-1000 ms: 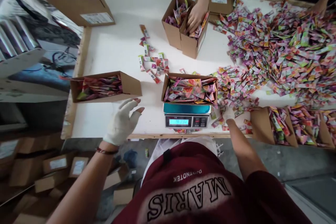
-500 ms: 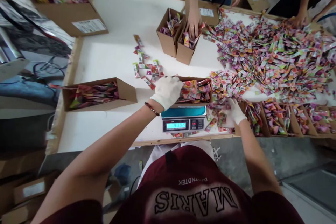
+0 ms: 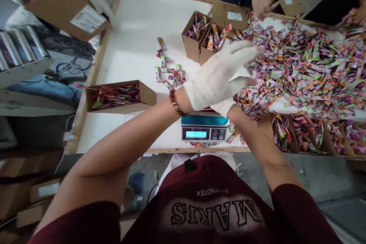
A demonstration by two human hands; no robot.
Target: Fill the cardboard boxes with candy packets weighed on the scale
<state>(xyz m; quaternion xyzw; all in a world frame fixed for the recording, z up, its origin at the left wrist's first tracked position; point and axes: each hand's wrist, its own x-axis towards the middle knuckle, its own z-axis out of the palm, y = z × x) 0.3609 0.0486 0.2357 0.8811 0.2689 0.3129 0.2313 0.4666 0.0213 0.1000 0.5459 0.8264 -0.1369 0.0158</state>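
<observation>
My left hand [image 3: 224,74], in a white glove, reaches above the scale toward the packet pile with its fingers spread; nothing shows in its grasp. Under it is my right hand [image 3: 224,107], also gloved, at the carton on the scale. Its fingers are hidden behind my left hand. That carton is almost wholly covered by my hands. The digital scale [image 3: 205,132] has a blue-green platform and a lit display. Right of my left fingertips spreads a big heap of small colourful packets [image 3: 309,61].
Filled cartons [image 3: 303,133] line the front right edge. One filled carton [image 3: 121,97] lies at left, and two cartons [image 3: 196,36] stand across the table near a co-worker's hands [image 3: 261,4]. At far left, gloved hands [image 3: 98,2] handle another carton [image 3: 68,5]. Loose packets [image 3: 171,72] lie mid-table.
My left hand has left the carton's left end and moved right, its fingers spreading. My right hand has come left from the packets to the carton. The co-worker's hand has left the far carton.
</observation>
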